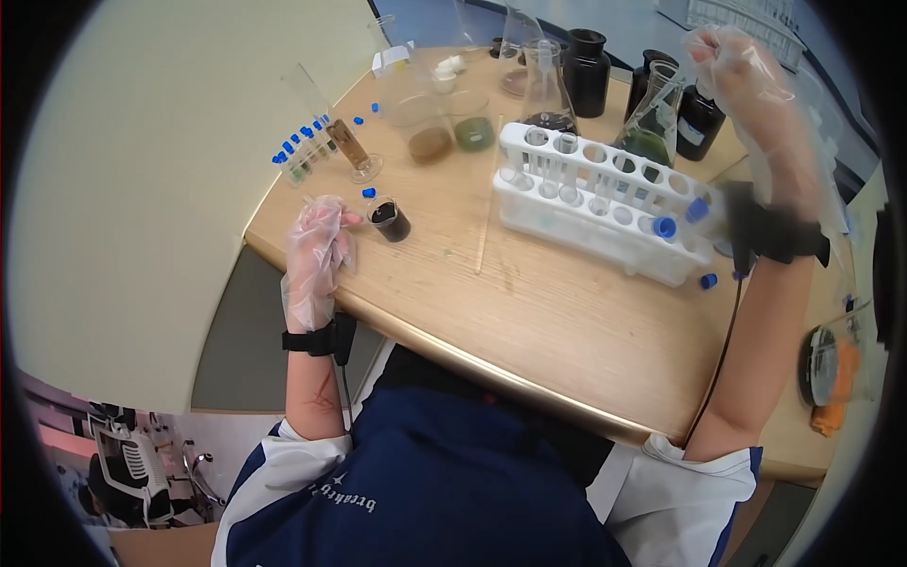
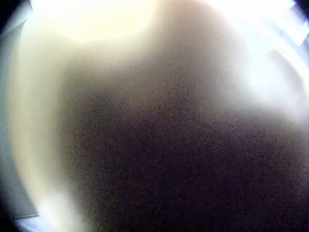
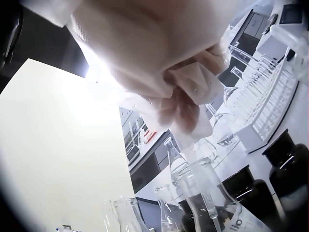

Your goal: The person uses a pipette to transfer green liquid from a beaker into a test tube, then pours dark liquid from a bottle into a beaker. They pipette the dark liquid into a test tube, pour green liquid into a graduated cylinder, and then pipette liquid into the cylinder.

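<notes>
My left hand (image 1: 319, 236), in a clear plastic glove, rests at the table's left edge with its fingers loosely bent. Its fingertips lie close beside a small beaker (image 1: 388, 219) of dark liquid. A dark blur fills most of the left wrist view. My right hand (image 1: 742, 74), gloved too, is raised at the far right, above the dark bottles and a conical flask (image 1: 648, 137) of green liquid. Its fingers (image 3: 186, 113) are curled inside the bunched glove; I cannot tell whether they pinch anything. Glassware (image 3: 203, 183) stands below that hand in the right wrist view.
A white rack (image 1: 605, 236) with test tubes crosses the table's right half. Left of it lies a thin rod (image 1: 488, 198). A measuring cylinder (image 1: 350, 146) with brown liquid stands near several blue-capped tubes (image 1: 300, 156). Black bottles (image 1: 588, 76) line the back.
</notes>
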Motion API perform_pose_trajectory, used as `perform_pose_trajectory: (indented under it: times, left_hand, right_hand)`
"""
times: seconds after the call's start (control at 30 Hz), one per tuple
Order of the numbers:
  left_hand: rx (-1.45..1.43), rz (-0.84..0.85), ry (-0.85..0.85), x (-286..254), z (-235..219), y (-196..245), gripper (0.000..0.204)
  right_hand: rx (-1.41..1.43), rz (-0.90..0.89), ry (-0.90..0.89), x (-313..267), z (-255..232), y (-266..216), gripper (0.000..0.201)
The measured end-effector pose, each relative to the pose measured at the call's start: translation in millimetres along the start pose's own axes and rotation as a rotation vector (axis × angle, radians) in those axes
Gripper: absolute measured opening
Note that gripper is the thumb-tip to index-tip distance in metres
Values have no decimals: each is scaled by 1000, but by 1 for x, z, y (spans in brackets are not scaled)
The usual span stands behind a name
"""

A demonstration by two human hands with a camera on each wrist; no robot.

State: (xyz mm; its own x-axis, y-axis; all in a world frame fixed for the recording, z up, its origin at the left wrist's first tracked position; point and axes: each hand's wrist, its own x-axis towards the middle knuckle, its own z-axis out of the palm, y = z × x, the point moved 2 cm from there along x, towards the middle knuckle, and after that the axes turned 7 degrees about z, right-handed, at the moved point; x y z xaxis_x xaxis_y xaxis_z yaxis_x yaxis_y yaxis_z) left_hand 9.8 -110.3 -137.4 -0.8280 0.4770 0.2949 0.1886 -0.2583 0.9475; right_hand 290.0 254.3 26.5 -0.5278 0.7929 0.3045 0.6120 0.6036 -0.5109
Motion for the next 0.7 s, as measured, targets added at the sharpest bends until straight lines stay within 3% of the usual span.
perform_pose_trajectory:
  times: [0.17, 0.27, 0.47, 0.7]
  left_hand:
    - [-6, 7, -18, -5, 7, 6, 15]
    - [24, -7, -2, -3, 4, 4, 14]
    - [61, -8, 24, -1, 1, 0, 12]
    - [-11, -17, -58, -4, 0, 0, 9]
  right_hand:
    - [-2, -328, 286, -15, 9, 11, 31]
    - [48, -253, 104, -35, -13, -4, 30]
    - [430, -364, 119, -102, -32, -38, 25]
    - [827, -495, -218, -134, 7, -118, 23]
